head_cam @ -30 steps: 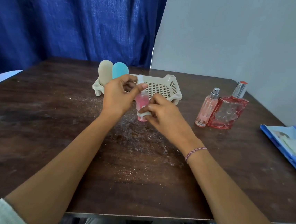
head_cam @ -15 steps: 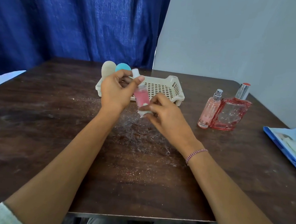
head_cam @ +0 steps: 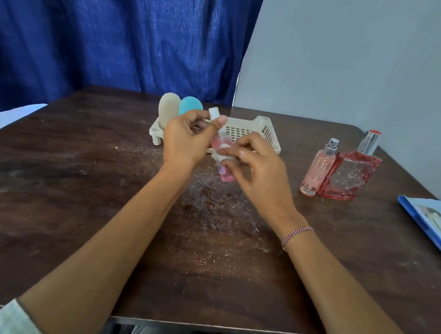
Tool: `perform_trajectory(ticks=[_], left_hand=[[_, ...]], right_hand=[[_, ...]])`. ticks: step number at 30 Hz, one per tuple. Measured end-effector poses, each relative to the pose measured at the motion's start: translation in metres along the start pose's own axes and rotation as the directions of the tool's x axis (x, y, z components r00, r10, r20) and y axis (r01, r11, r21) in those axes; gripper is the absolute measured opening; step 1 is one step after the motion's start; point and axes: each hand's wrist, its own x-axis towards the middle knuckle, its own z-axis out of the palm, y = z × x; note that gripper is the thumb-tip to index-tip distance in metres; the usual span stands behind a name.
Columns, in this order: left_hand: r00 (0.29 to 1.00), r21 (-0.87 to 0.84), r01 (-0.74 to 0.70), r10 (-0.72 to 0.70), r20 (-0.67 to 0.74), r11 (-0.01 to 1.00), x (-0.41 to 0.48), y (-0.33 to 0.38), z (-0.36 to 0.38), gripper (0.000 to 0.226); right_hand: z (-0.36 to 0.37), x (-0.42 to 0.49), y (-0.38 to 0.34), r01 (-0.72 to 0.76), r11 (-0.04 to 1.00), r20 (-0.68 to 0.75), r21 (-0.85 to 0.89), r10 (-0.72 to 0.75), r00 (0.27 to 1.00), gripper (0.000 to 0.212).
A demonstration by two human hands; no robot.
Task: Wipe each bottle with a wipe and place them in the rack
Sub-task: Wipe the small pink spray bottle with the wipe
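Bottle [head_cam: 219, 144]: a small, slim one of clear plastic with pink liquid and a white cap. It is held tilted in the air just in front of the rack [head_cam: 271, 135], off the counter [head_cam: 76, 193]. The left hand [head_cam: 187, 139] grips it near the cap end with its fingers curled round the neck. The right hand [head_cam: 257, 167] pinches a small white wipe [head_cam: 221, 156] against the body, its other fingers loosely spread. Blur hides the exact contact.

The likeliest slip, I judge, is the bottle itself. The plastic is smooth and probably damp from the wipe, and it is held only at the top, so a firm rub could twist it free and drop it. Rubbing close to the cap might also loosen it. The wipe is a small crumpled scrap and could slide out of the pinch.

The rack is pale slotted plastic on short feet and looks light, so a careless placement could shove it. At its left end stand a beige bottle [head_cam: 168, 108] and a teal bottle [head_cam: 191, 106], both round-topped and matte, and an incoming hand could knock them.

Right of the rack, a slim pink spray bottle [head_cam: 317, 170] touches a wide red perfume bottle [head_cam: 353, 177]. Both look like glass with metal caps, so a sweeping forearm could topple them. Further right lies a blue pack [head_cam: 435, 222]. The counter is dark, scuffed wood with glittery specks.
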Motion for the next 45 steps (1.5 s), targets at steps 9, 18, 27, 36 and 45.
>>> perform_trajectory(ticks=[9,18,27,36,45], left_hand=[[0.942,-0.470,0.240,-0.321,-0.100,0.850,0.013,-0.002,-0.015,0.009],[0.902,-0.607,0.417,-0.389,0.188,0.676,0.002,0.000,0.000,0.005],[0.876,-0.717,0.440,-0.435,0.210,0.541,-0.004,0.000,0.010,0.010],[0.906,-0.771,0.370,-0.385,0.176,0.518,-0.003,0.001,0.007,0.017],[0.931,-0.730,0.362,-0.258,0.257,0.580,-0.002,0.003,0.006,0.014]], right_hand=[[0.000,-0.002,-0.003,0.009,0.995,0.045,0.098,-0.014,0.999,0.021],[-0.001,-0.001,-0.010,0.072,0.988,-0.084,0.137,-0.061,0.995,0.017],[-0.003,0.001,-0.010,0.063,0.998,-0.264,0.027,-0.054,0.963,0.013],[0.000,-0.001,-0.011,0.053,0.997,-0.191,0.062,-0.041,0.981,0.016],[-0.004,0.000,-0.012,-0.015,0.995,-0.208,0.096,0.035,0.977,0.021]])
